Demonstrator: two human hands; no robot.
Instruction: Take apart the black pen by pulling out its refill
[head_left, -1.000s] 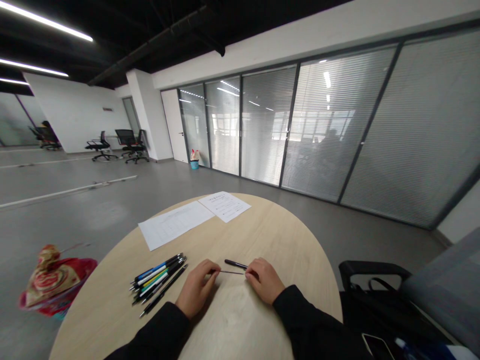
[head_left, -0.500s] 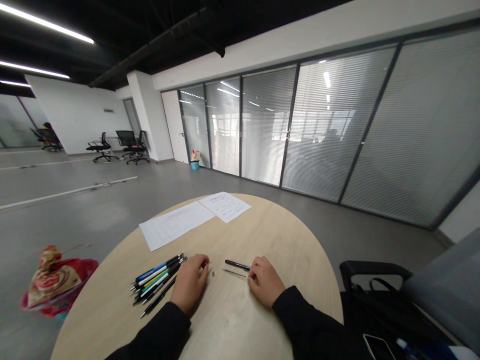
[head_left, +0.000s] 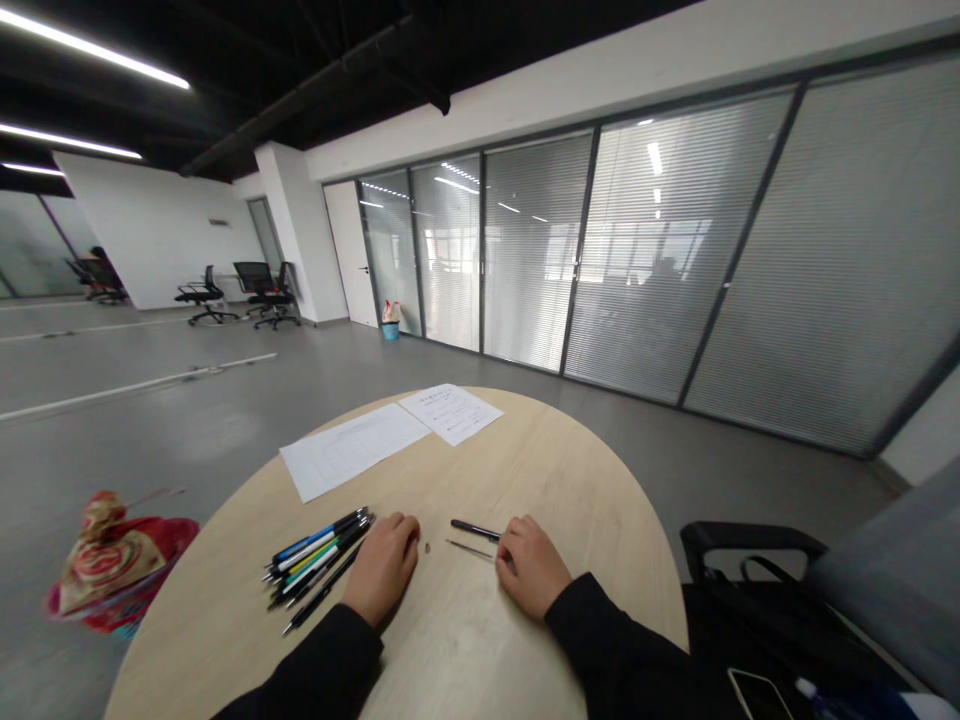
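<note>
My left hand (head_left: pixel 382 572) rests on the round wooden table (head_left: pixel 525 470), fingers curled. It lies against the right side of a pile of several pens (head_left: pixel 319 553), and anything inside the fingers is hidden. My right hand (head_left: pixel 529 566) is also curled, its fingertips pinched at the right end of a thin pen refill (head_left: pixel 469 548) that lies flat. A black pen barrel (head_left: pixel 474 528) sits just behind the refill, its end by my thumb. Between my hands is a tiny loose part (head_left: pixel 427 547).
Two printed sheets (head_left: pixel 352 448) (head_left: pixel 451 411) lie at the table's far side. A red patterned bag (head_left: pixel 112 560) sits on the floor to the left. A black chair (head_left: pixel 750 580) with a phone (head_left: pixel 757 692) stands to the right. Office chairs (head_left: pixel 255 290) stand far off.
My left hand let go of the refill's left end and moved left to the pen pile. The refill now lies on the table. A tiny part appeared between my hands. My right hand barely moved.
</note>
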